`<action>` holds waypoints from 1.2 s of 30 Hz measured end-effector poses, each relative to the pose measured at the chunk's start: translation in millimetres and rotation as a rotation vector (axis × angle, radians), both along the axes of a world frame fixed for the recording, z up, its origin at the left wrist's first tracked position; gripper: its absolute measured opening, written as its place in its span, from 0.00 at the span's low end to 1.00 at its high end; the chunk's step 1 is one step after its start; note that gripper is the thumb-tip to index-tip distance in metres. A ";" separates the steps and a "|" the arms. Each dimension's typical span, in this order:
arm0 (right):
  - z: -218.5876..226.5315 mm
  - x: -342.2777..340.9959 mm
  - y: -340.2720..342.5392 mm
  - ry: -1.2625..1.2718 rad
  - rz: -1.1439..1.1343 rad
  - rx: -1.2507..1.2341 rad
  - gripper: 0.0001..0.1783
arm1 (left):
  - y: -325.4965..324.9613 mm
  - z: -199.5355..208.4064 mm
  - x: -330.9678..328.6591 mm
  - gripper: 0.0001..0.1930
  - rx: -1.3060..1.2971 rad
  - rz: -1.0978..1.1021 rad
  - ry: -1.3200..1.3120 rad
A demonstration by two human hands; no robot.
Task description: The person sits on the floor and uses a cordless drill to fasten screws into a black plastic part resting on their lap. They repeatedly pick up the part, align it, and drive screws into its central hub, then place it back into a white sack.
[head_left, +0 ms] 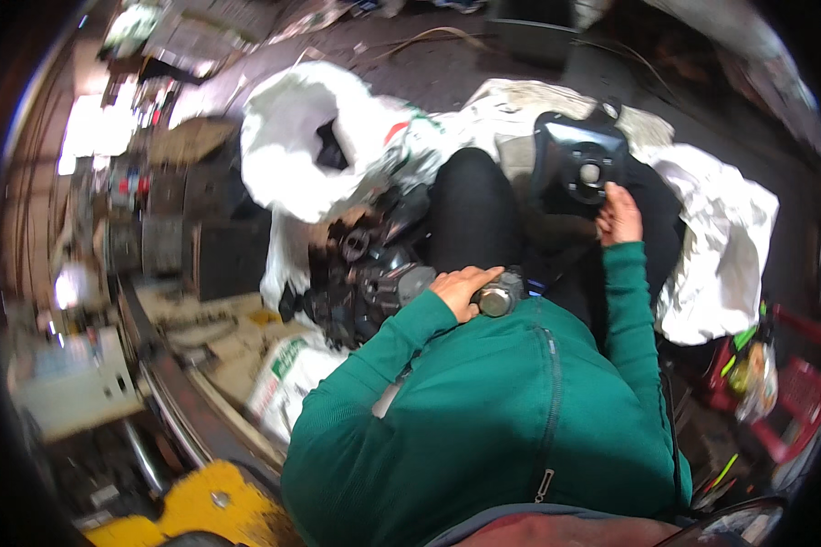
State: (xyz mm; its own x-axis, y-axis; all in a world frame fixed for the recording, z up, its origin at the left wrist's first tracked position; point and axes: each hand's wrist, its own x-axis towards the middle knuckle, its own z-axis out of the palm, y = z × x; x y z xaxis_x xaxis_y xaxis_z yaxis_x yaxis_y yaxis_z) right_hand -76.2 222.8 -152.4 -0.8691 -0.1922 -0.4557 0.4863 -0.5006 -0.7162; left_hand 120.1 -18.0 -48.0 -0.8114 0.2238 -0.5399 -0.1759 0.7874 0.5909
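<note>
My left hand (462,293) is closed round a dark, round part (499,297) with a pale, shiny disc-like face, held against my green jacket. Over my right leg lies a black, square-cornered housing (556,150) with a glossy panel. On it sits a dark round piece (587,173) with a light centre. My right hand (618,217) is at the near edge of that piece, its fingers pinched together; blur hides what is between them. Left of my left hand is a pile of dark mechanical parts (392,283), several of them cylindrical.
A white plastic sack (292,137) gapes beyond the parts pile, and another white bag (296,378) lies nearer. White sheeting (725,246) drapes beside my right leg. A red plastic stool (807,392) stands at right; yellow machinery (219,506) is near left. Dark boxes (233,260) stand at left.
</note>
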 end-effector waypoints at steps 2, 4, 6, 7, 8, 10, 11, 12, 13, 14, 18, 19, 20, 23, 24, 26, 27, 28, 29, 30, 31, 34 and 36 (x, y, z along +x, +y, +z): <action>44.3 -0.2 -10.1 0.123 0.167 -0.082 0.04 | -19.6 0.9 17.6 0.42 0.231 0.076 0.067; 83.7 5.4 -34.3 0.230 0.373 -0.138 0.07 | -37.8 8.9 24.4 0.47 0.559 0.437 0.247; 108.1 23.8 -77.3 0.311 0.599 -0.055 0.12 | -57.9 21.9 21.0 0.45 0.998 0.789 0.255; 116.0 33.9 -99.9 0.287 0.704 0.072 0.13 | -69.1 31.4 22.6 0.41 1.060 0.840 0.348; 119.8 51.0 -120.6 0.309 0.823 0.002 0.15 | -73.8 40.0 28.8 0.35 0.929 0.943 0.604; 119.7 81.3 -151.5 0.274 0.993 -0.001 0.19 | -98.2 59.4 52.8 0.25 0.622 1.128 0.807; 117.0 86.5 -159.9 0.313 1.082 -0.077 0.21 | -123.8 70.1 72.9 0.21 0.510 1.146 0.830; 112.5 85.9 -161.8 0.289 1.108 -0.072 0.24 | -149.8 79.0 97.3 0.19 0.454 1.205 0.651; 107.1 80.3 -156.3 0.196 1.074 -0.155 0.25 | -178.6 82.4 122.0 0.17 0.420 1.212 0.562; 99.7 69.5 -149.7 0.082 0.975 -0.131 0.25 | -202.5 78.8 145.9 0.18 0.148 1.206 0.438; 62.0 2.2 -87.5 -0.172 0.542 -0.355 0.25 | -247.9 -4.5 196.6 0.26 -0.833 1.032 -0.160; 53.1 -12.9 -67.7 -0.267 0.416 -0.469 0.24 | -245.3 -27.6 200.8 0.26 -0.835 1.022 -0.293; 45.2 -26.0 -48.5 -0.232 0.375 -0.507 0.23 | -241.7 -43.3 204.6 0.28 -0.830 0.990 -0.396; 30.4 -52.1 7.1 -0.239 0.100 -0.579 0.21 | -235.5 -55.5 187.0 0.35 -0.690 0.941 -0.432; 27.2 -57.6 22.1 -0.212 0.067 -0.570 0.20 | -242.1 -47.7 171.7 0.37 -0.630 0.933 -0.146; 21.7 -65.5 44.4 -0.198 -0.034 -0.563 0.18 | -261.1 -32.5 119.4 0.28 -0.257 1.057 0.572; 18.6 -68.3 52.1 -0.182 -0.065 -0.529 0.19 | -275.4 -27.3 85.8 0.23 -0.206 0.962 0.829; 15.2 -71.1 57.4 -0.169 -0.057 -0.513 0.19 | -292.1 -25.8 49.2 0.20 -0.330 0.898 0.960; 11.2 -74.0 60.6 -0.158 -0.105 -0.499 0.19 | -308.2 -31.5 8.4 0.19 -0.153 0.924 1.088; 7.2 -75.1 64.4 -0.143 -0.096 -0.513 0.19 | -324.8 -42.4 -32.1 0.18 0.078 0.924 1.122; 4.2 -75.8 68.0 -0.169 -0.138 -0.483 0.19 | -341.1 -58.1 -67.6 0.18 0.139 0.988 0.991; 2.5 -75.7 85.1 -0.130 -0.206 -0.455 0.20 | -388.3 -118.7 -148.1 0.21 -0.556 0.934 0.439; 10.6 -69.3 105.1 -0.048 -0.275 -0.441 0.21 | -415.7 -155.6 -163.3 0.17 -0.624 0.816 0.184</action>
